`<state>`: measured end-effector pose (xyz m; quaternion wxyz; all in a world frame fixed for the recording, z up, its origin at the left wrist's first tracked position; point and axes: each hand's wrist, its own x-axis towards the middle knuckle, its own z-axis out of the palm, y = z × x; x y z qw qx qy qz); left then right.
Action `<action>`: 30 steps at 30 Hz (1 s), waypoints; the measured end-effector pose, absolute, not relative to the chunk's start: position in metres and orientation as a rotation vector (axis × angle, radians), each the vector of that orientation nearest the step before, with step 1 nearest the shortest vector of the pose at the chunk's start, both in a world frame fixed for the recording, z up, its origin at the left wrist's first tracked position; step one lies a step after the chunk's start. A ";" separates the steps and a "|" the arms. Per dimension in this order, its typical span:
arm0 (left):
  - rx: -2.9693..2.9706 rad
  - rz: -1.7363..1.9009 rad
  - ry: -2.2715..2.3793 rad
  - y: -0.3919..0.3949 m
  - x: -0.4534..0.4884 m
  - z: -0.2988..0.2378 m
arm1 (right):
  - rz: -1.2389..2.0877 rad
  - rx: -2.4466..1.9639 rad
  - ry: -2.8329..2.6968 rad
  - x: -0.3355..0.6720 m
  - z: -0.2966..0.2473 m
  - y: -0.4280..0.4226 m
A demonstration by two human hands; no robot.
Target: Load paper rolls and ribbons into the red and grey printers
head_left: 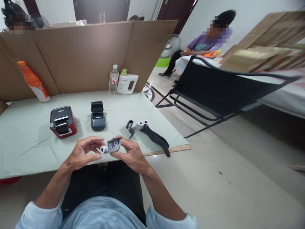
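Above the table's front edge, my right hand (130,154) pinches a small white paper roll (104,149) whose loose strip carries dark print. My left hand (87,150) is curved beside the roll's left end, thumb and fingers apart; whether a fingertip touches the roll I cannot tell. Beyond my hands, a small dark label printer (98,122) stands with its lid up. Left of it sits a red and black printer (63,122) with a dark strip at its front slot. Several small rolls (138,126) and a black strap-like piece (156,138) lie to the right.
A cardboard partition (83,54) stands along the back of the green-covered table (28,143). Against it are an orange bottle (34,82), a clear bottle (113,79) and a white jug (127,83). A black folding chair (214,86) and a seated person (202,43) are at the right.
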<state>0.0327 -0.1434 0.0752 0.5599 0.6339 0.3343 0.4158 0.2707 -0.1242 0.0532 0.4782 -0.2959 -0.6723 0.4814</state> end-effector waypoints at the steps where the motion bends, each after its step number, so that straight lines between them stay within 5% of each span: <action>1: 1.625 1.037 0.861 -0.142 0.033 0.076 | 1.141 -0.760 -1.649 0.269 0.052 -0.122; 9: 2.236 1.075 1.072 -0.114 0.032 0.080 | 1.024 -0.757 -1.685 0.248 0.040 -0.092; 30: 2.254 0.744 1.711 0.054 0.009 0.043 | 0.324 -1.014 -2.096 0.200 0.018 0.058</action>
